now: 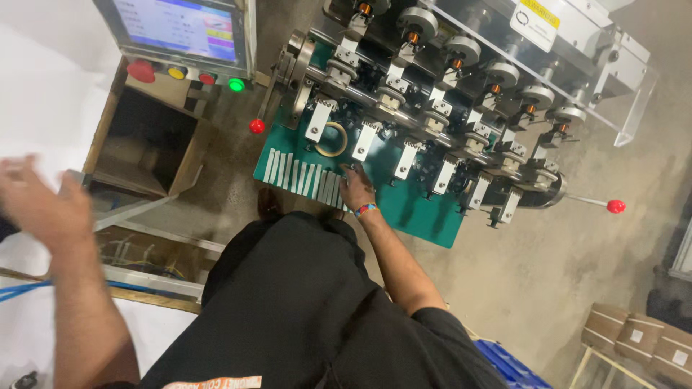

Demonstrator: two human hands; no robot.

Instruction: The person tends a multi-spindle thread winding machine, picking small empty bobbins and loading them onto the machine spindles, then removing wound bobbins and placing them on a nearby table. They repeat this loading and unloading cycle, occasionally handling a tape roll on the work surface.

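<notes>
The person wears a black short-sleeved shirt [303, 317] with a strip of orange and white print low on the front. A multicoloured woven wristband [365, 209] circles the right wrist. Both forearms are bare.

This is a factory workshop. A multi-spindle coil winding machine [461, 122] with a green base plate [425, 216] fills twelve to two o'clock. At eleven o'clock sits a control screen [180, 29] above coloured push buttons [176, 72]. Cardboard boxes [638, 338] stand on the concrete floor [562, 266] at four o'clock.
</notes>
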